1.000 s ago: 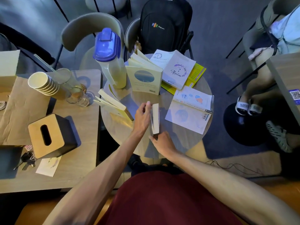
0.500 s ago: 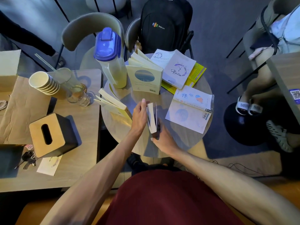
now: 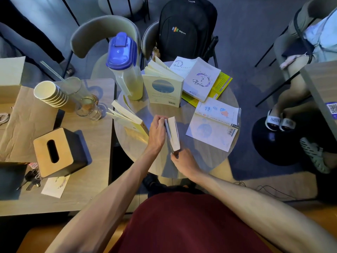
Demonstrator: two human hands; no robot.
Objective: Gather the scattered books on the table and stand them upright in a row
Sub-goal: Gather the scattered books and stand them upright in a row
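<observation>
On the round wooden table (image 3: 191,161) a small pale book (image 3: 174,133) stands on edge near the middle. My left hand (image 3: 157,131) grips its far left side and my right hand (image 3: 184,161) holds its near end. A cream book with a blue oval on the cover (image 3: 164,91) stands upright at the back, pages fanned. Another cream book (image 3: 127,117) stands half open at the left. A white book with purple script (image 3: 197,79) lies on a yellow book (image 3: 221,84). An open white book (image 3: 215,125) lies flat at the right.
A tall jug with a blue lid (image 3: 125,66) stands at the table's back left. The adjoining left table holds stacked paper cups (image 3: 51,94), a glass (image 3: 89,108), a tissue box (image 3: 56,152) and keys (image 3: 31,179). A black backpack (image 3: 186,30) sits on a chair behind. A seated person's legs (image 3: 291,99) are at right.
Both hands have shifted the upright small book slightly left and away on the table, with its far end now tilted leftward. The other books have not moved.
</observation>
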